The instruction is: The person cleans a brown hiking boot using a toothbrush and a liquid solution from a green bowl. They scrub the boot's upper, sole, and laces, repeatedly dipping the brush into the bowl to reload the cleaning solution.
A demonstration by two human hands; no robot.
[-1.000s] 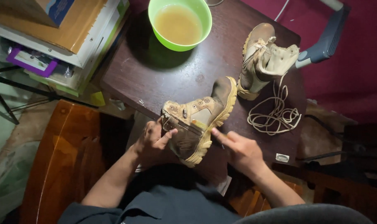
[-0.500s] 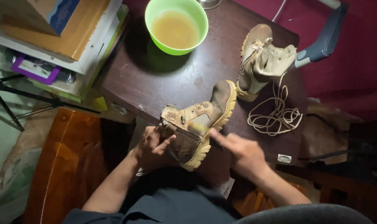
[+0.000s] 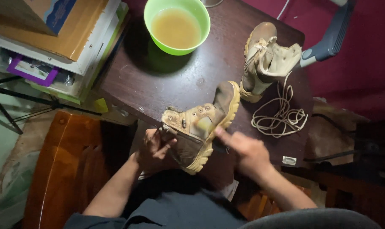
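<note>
Left hand (image 3: 155, 146) gripping collar of tan boot (image 3: 201, 129) at table's (image 3: 158, 85) near edge. Boot lying on side, long axis running toward far right. Right hand (image 3: 247, 152) narrowed, fingertips pressing small pale thing, blurred, against boot's side; equally near.

Dark brown wooden counter (image 3: 158, 80), surface scuffed and glossy under overhead light. Polished orange-brown wooden chair (image 3: 69, 161) at lower left. Stacked cardboard boxes (image 3: 56, 29) at upper left. Black tripod legs (image 3: 14, 99) over pale floor. Maroon wall (image 3: 370, 55) at right.
</note>
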